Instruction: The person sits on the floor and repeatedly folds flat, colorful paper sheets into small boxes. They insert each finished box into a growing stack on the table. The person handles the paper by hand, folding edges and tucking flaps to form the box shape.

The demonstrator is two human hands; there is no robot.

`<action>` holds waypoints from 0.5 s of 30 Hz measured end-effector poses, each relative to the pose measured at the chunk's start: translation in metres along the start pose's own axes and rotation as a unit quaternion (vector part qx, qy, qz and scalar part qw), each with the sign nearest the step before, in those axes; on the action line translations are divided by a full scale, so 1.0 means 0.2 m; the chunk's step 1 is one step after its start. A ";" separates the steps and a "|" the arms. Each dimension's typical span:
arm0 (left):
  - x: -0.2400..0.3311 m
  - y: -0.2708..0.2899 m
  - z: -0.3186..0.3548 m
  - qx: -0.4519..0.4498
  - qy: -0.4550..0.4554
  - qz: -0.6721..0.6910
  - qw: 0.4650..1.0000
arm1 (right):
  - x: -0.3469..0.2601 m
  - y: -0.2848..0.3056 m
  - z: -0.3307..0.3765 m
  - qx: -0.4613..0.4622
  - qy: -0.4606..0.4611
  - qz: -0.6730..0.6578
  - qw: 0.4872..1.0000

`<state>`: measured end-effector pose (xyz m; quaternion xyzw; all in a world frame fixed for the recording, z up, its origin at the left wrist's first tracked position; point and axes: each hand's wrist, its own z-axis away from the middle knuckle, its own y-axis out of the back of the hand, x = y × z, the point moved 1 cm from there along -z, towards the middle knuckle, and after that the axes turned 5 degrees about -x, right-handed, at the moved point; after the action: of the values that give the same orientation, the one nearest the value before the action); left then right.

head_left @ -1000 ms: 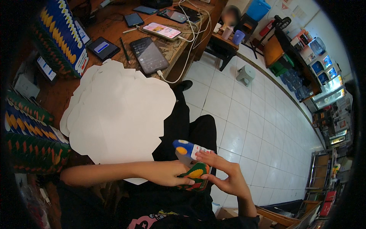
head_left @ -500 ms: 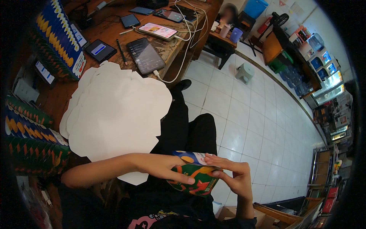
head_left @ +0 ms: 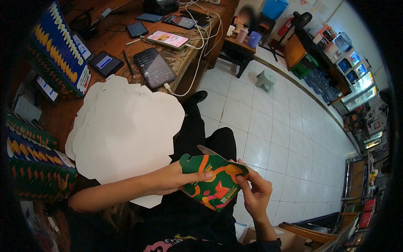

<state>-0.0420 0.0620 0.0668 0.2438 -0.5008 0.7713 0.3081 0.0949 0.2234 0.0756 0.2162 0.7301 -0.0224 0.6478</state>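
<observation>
Between my hands, above my lap, is a green printed cardboard carton (head_left: 212, 178) with orange and pink shapes, partly folded. My left hand (head_left: 182, 176) grips its left side, thumb lying across the printed face and fingers hidden behind. At the right edge my right hand (head_left: 254, 185) pinches the card between thumb and fingers. A fanned stack of white die-cut card blanks (head_left: 126, 126) lies to the left, under and beyond my left forearm. Nested folded cartons in blue and yellow (head_left: 58, 46) stand at the far left, with more green ones (head_left: 37, 176) nearer.
Several phones, one a dark phone (head_left: 154, 67) on a white charging cable (head_left: 197, 80), lie on the wooden table (head_left: 121, 40) beyond the stack. A pen (head_left: 128, 63) lies beside them. On the tiled floor stands a grey stool (head_left: 266, 80). A person sits at a far table.
The carton has turned so its green face shows more fully, and its blue face has gone out of sight. My right hand has shifted slightly, its fingers now curled at the edge.
</observation>
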 end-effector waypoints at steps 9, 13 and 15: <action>0.01 0.01 0.00 0.040 0.047 0.030 0.998 | -0.05 0.00 -0.03 -0.021 0.149 0.254 0.955; 0.02 0.01 0.00 0.048 0.043 0.019 0.998 | -0.05 0.00 -0.02 -0.012 0.156 0.267 0.951; 0.02 0.01 0.00 0.051 0.040 0.024 0.998 | -0.05 0.00 -0.01 -0.017 0.143 0.258 0.955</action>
<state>-0.0460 0.0618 0.0689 0.2158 -0.4536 0.8123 0.2963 0.0934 0.2224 0.0854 0.3872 0.7349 0.1888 0.5238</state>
